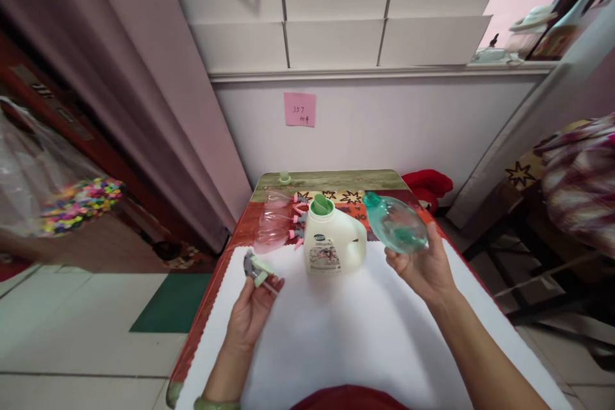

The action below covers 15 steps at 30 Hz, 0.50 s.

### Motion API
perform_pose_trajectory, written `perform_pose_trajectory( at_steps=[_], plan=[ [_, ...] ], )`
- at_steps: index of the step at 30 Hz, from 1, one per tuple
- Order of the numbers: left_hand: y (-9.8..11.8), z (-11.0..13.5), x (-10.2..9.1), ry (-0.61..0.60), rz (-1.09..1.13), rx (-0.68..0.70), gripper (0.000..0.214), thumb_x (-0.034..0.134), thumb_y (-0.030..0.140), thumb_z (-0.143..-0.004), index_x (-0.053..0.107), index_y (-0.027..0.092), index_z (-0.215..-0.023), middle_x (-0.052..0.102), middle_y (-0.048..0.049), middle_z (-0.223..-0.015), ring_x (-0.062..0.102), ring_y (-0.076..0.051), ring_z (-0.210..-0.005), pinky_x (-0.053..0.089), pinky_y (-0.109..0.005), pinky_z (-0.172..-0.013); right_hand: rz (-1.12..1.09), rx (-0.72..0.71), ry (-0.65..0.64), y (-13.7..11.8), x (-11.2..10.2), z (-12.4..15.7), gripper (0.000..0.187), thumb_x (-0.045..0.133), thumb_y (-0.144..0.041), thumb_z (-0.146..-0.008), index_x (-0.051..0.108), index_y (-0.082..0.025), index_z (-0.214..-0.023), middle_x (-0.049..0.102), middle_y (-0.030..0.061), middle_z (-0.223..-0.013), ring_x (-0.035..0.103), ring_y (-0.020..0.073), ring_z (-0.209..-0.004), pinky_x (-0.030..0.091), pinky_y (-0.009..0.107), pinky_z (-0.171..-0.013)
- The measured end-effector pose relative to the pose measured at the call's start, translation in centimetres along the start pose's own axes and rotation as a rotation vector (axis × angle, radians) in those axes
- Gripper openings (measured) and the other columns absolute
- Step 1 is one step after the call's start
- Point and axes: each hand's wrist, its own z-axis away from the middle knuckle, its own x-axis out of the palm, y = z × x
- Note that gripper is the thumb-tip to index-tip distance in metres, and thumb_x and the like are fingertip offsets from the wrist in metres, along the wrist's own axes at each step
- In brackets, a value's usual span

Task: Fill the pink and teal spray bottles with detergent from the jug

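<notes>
In my left hand [254, 307], the fingers are closed round a trigger spray head [255, 270], grey and pale green, with its thin tube pointing down to the right. My right hand [427, 266] grips a clear green bottle [398, 223] by its base end; it lies tilted in the air, its neck toward the upper left. Between the hands stands a cream detergent jug [331, 243], upright, with a green spout in its uncapped mouth. Pink spray bottles [275, 230] lie on their sides left of the jug, their spray heads toward it.
A white cloth [346, 339] covers the near part of the patterned table [211, 307]. At the back left edge sits a small pale green cap [285, 177]. A pink note [300, 109] is stuck on the wall. On the right is a dark stool [542, 256] with checked fabric.
</notes>
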Motion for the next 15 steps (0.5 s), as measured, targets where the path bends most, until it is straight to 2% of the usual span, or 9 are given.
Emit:
perform_pose_trajectory(
  at_steps=[3,5,8,11,15],
  plan=[
    [3.1,0.2,5.7,-0.017,-0.009,0.198,0.024,0.063,0.038,-0.095,0.072,0.021,-0.109,0.077,-0.0068,-0.100,0.073,-0.019,-0.083,0.059,-0.039,-0.092,-0.008,0.020,-0.037,0.9,-0.4,2.3,0.068,0.030,-0.078,-0.091,0.058,-0.034,-0.134,0.071,0.0088,-0.124,0.070,0.0259,-0.077,0.059,0.042,-0.064],
    [4.9,-0.2,10.0,0.014,-0.010,0.340,0.024,0.060,0.038,-0.097,0.070,0.018,-0.107,0.076,-0.0067,-0.101,0.072,-0.016,-0.086,0.059,-0.034,-0.090,0.035,0.012,-0.094,1.2,-0.3,3.5,0.068,0.033,-0.076,-0.091,0.056,-0.033,-0.138,0.069,0.0112,-0.128,0.071,0.0287,-0.082,0.058,0.043,-0.063],
    [6.7,-1.1,15.3,0.112,0.006,0.462,0.024,0.055,0.036,-0.101,0.066,0.014,-0.101,0.074,-0.0063,-0.098,0.072,-0.014,-0.092,0.057,-0.033,-0.096,0.127,-0.111,-0.098,1.7,0.2,4.9,0.070,0.051,-0.072,-0.085,0.050,-0.032,-0.142,0.061,0.0126,-0.140,0.067,0.0355,-0.108,0.059,0.046,-0.076],
    [6.9,-1.6,18.7,0.138,0.030,0.504,0.023,0.052,0.034,-0.103,0.062,0.014,-0.097,0.071,-0.0044,-0.093,0.071,-0.011,-0.090,0.056,-0.031,-0.096,0.303,-0.290,-0.028,2.1,0.4,6.1,0.078,0.067,-0.068,-0.077,0.048,-0.031,-0.144,0.055,0.0121,-0.146,0.055,0.0399,-0.129,0.054,0.048,-0.096],
    [5.4,-1.1,21.4,0.206,0.120,0.429,0.026,0.047,0.030,-0.105,0.061,0.013,-0.091,0.071,-0.0042,-0.086,0.072,-0.009,-0.081,0.058,-0.027,-0.090,0.439,-0.424,0.022,2.3,0.4,7.0,0.075,0.068,-0.062,-0.080,0.047,-0.029,-0.144,0.051,0.0122,-0.146,0.052,0.0386,-0.131,0.051,0.048,-0.100]
  ],
)
